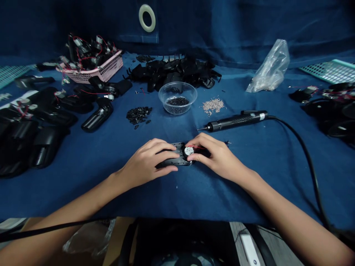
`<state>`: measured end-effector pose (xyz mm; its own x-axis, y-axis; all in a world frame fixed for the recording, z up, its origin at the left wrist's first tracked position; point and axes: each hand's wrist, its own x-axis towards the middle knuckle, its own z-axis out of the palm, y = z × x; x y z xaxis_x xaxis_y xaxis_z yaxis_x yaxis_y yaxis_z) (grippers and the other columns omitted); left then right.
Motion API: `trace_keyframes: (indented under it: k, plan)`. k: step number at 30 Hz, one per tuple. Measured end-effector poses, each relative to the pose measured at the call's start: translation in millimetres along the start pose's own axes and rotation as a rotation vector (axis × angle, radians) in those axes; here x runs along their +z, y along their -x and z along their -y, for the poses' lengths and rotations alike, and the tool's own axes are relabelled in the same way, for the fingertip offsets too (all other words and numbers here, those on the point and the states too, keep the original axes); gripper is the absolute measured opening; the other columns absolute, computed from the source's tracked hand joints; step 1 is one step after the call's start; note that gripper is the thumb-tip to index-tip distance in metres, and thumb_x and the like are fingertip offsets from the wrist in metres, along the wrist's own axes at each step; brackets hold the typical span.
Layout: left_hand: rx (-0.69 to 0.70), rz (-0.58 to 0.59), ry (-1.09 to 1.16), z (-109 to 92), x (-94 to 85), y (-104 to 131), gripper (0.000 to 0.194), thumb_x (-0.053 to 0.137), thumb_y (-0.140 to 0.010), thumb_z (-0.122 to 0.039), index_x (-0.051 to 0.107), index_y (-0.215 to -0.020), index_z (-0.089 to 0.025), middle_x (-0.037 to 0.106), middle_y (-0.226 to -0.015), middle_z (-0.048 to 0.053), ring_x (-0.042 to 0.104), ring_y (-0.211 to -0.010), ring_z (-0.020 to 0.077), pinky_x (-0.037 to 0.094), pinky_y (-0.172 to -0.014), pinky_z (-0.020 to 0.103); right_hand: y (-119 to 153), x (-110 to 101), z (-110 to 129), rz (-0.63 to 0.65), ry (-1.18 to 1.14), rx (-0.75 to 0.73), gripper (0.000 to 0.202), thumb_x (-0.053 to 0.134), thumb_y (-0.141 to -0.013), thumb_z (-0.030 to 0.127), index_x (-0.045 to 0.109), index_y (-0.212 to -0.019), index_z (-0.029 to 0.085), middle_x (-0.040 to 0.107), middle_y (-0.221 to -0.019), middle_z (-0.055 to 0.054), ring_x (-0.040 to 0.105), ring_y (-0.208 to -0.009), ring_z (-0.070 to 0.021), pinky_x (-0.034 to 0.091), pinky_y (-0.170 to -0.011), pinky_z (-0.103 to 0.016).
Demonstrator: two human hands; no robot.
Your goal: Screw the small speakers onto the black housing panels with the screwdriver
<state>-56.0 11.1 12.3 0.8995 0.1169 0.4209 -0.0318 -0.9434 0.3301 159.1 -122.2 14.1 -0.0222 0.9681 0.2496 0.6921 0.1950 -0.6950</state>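
A black plastic housing (181,159) lies on the blue cloth between my hands. My left hand (151,160) rests over its left end, fingers wrapped over the part. The thumb and forefinger of my right hand (215,153) pinch a round, white-faced motor (189,151) at the housing's right end. A red wire runs from the motor under my right fingers. Just beyond my right hand, a black electric screwdriver (235,121) lies with its tip pointing left.
Ahead are a clear bowl of small black screws (178,100), a pile of silver screws (213,106) and small black pieces (138,115). Black housings (98,115) lie left, near a pink basket (109,68). A plastic bag (270,70) and a screwdriver cable (307,159) are right.
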Motion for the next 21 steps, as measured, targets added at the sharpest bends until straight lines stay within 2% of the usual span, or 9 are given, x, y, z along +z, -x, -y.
trace_keyframes:
  k: [7,21]
  plan:
    - [0.064,0.039,-0.094,-0.1,-2.2,-2.7,0.028,0.064,-0.087,-0.034,0.065,-0.111,-0.021,0.065,-0.114,0.004,0.056,-0.107,0.0180,0.048,-0.094,0.034,0.7,0.1,1.1,-0.003,-0.010,0.004,0.026,0.061,-0.088,0.040,0.060,-0.103,0.019,0.059,-0.098,-0.004,0.056,-0.088,-0.0133,0.046,-0.081,-0.026]
    - [0.062,0.046,-0.129,-2.6,-2.4,-1.1,0.028,0.063,-0.088,-0.035,0.065,-0.112,-0.022,0.065,-0.114,0.004,0.057,-0.105,0.0177,0.049,-0.093,0.034,0.8,1.8,-0.8,-0.021,-0.007,-0.004,0.028,0.059,-0.088,0.043,0.061,-0.103,0.019,0.061,-0.099,-0.005,0.058,-0.088,-0.0150,0.049,-0.082,-0.028]
